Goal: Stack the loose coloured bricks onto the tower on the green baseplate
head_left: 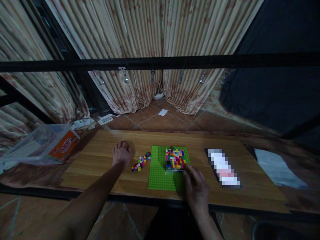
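A green baseplate (158, 173) lies on the wooden table (100, 156). A block of many small coloured bricks (175, 158) stands on its far right part. My right hand (197, 190) rests at the plate's near right corner, its fingertips touching the lower right edge of the coloured block. A small pile of loose coloured bricks (141, 162) lies left of the plate. My left hand (121, 153) rests on the table just left of that pile, fingers curled under, with nothing visible in them.
A clear plastic box (37, 145) with an orange label sits at the table's left end. A blurred dark flat object (222, 168) lies right of the plate, a pale sheet (277, 168) further right. A black bar (160, 62) crosses the view; curtains hang behind.
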The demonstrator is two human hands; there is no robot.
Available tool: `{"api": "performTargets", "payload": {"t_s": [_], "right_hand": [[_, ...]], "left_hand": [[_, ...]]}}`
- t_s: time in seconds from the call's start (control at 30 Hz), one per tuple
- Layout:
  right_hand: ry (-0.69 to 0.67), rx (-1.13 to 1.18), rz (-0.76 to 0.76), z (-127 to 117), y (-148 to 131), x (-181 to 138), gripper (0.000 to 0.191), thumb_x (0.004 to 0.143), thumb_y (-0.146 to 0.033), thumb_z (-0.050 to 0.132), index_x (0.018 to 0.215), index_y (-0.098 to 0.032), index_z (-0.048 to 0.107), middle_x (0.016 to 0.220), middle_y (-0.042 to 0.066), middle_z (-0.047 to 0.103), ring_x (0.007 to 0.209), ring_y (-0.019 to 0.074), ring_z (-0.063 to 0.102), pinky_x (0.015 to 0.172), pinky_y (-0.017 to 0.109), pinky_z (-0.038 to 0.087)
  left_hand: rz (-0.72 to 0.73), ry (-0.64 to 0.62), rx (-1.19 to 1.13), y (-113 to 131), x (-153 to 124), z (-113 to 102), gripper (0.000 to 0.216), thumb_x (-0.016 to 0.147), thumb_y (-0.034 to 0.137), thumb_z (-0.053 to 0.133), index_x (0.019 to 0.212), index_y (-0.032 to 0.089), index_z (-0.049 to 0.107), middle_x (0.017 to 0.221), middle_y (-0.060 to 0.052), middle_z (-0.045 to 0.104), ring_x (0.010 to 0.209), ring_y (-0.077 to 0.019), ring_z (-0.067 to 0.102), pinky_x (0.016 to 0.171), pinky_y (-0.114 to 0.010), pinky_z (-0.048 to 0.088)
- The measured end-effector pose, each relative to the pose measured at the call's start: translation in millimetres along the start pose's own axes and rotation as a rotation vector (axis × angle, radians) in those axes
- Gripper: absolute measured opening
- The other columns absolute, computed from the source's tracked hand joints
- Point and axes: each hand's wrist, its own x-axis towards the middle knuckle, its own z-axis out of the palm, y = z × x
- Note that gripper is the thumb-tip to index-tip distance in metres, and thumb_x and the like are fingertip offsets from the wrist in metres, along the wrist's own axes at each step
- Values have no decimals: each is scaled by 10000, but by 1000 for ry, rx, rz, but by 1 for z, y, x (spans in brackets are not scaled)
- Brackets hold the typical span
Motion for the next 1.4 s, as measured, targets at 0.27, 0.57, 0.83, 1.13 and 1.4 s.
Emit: {"api": "performTargets", "payload": {"t_s": [0.27,0.57,0.83,1.13,1.4], "right_hand": [[108,125,291,1,-3,19,452,856,-531,561,1050,-150,705,1092,147,706,1009,262,651,882,422,512],[37,208,336,34,-6,28,529,829,-545,578,1167,-147,661,1154,151,680,1044,261,633,929,430,483],[59,43,222,23,-16,29,495,872,-502,557,1192,-134,640,1143,163,665,1048,282,615,909,450,481],[-295,-88,-294,63,-83,-25,228,966,-225,461,1036,-223,678,970,61,674,905,202,610,815,337,488],[-429,-142,-261,111,-85,-22,226,906,-117,503,957,-215,701,893,50,648,851,192,582,792,303,462]], "left_hand": [[-5,4,4,0,0,0,379,906,308,405,1196,165,600,1288,-120,593,1178,-284,511,1005,-433,390],[1,-1,9,-1,-1,1,416,910,308,382,1235,143,583,1292,-126,592,1172,-289,506,1006,-440,390],[2,-5,14,2,-2,-2,369,901,292,405,1182,157,603,1253,-126,610,1152,-287,516,988,-436,395],[5,5,1,2,-3,-2,359,904,290,416,1186,158,595,1259,-131,601,1152,-279,514,994,-433,387],[5,9,-5,1,-4,-1,363,908,294,399,1184,158,594,1258,-132,601,1157,-283,513,991,-440,387]]}}
